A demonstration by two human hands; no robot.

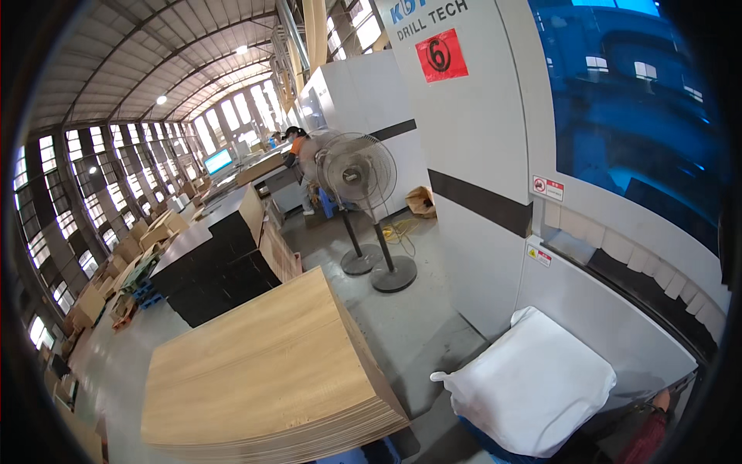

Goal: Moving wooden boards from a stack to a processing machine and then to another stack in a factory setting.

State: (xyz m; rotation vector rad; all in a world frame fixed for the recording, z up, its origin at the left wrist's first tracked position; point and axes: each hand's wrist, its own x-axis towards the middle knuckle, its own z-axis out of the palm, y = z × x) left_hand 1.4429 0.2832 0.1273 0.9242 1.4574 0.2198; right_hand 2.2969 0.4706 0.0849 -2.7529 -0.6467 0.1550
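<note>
At the lower right, the person's right hand shows only in part, with a red sleeve below it. It is near the low edge of the large white machine; whether it touches the machine, and whether its grip is open or closed on something, cannot be told. The left hand is out of view, so its grip cannot be told either.

The machine fills the right side, with a blue window high up, a row of pale flaps beneath it and a red sign on its upper front. Left of the right hand, in front of the machine, a white cover lies rumpled over something, with blue showing under its lower edge.

Further left stands a stack of wood-coloured boards, its edges layered, and behind it a black stack. Two standing fans are on the grey floor, near a yellow cord and a brown bag. Beyond them a co-worker bends forward, to the right of a lit screen
</note>
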